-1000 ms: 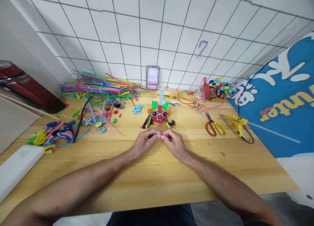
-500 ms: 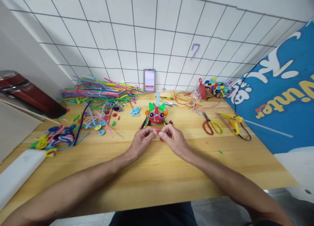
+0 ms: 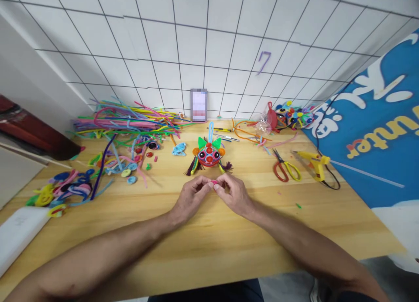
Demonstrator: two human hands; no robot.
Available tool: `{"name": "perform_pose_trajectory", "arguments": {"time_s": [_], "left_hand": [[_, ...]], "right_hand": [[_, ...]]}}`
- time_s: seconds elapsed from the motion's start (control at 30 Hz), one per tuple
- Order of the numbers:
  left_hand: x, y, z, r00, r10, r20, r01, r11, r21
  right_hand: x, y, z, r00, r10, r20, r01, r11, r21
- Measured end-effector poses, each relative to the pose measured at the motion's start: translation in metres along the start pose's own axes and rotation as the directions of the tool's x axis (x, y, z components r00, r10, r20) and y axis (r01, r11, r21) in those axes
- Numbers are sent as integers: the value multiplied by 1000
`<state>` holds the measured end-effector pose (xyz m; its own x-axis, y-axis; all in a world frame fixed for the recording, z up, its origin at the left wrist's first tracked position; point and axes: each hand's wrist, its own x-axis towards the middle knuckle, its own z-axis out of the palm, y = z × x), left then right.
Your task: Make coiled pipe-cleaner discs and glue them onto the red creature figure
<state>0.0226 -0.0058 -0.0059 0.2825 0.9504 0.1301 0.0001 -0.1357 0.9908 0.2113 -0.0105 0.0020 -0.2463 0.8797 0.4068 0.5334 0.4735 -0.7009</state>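
Observation:
My left hand (image 3: 190,199) and my right hand (image 3: 233,194) meet at the middle of the wooden table (image 3: 209,245). Both pinch a small pink pipe-cleaner piece (image 3: 214,183) between their fingertips, just above the tabletop. Right behind them stands a little craft creature (image 3: 209,155) made of red discs, green ears, orange side pieces and dark tassels, with a light-blue loop on top.
A big heap of coloured pipe cleaners (image 3: 127,121) and coiled bits (image 3: 65,186) covers the left. Red-and-yellow scissors (image 3: 286,170) and a yellow glue gun (image 3: 314,162) lie right. More finished crafts (image 3: 291,116) sit at the back right. A white box (image 3: 18,232) lies at the left edge.
My hands stay together on the pink piece and shifted only slightly with the camera; the fingers keep working it. Nothing else on the table has moved.

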Motion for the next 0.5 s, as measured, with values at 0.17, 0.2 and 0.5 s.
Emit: {"name": "perform_pose_trajectory", "arguments": {"time_s": [0.17, 0.2, 0.5], "left_hand": [[-1, -2, -1, 999, 13, 45, -14, 1000, 16], [-1, -2, -1, 999, 9, 50, -10, 1000, 19], [-2, 0, -4, 995, -19, 99, 20, 1000, -11]], "right_hand": [[-4, 2, 1, 998, -69, 12, 70, 996, -62], [-5, 3, 1, 997, -71, 16, 71, 995, -69], [-6, 5, -2, 993, -113, 26, 115, 990, -80]]}}
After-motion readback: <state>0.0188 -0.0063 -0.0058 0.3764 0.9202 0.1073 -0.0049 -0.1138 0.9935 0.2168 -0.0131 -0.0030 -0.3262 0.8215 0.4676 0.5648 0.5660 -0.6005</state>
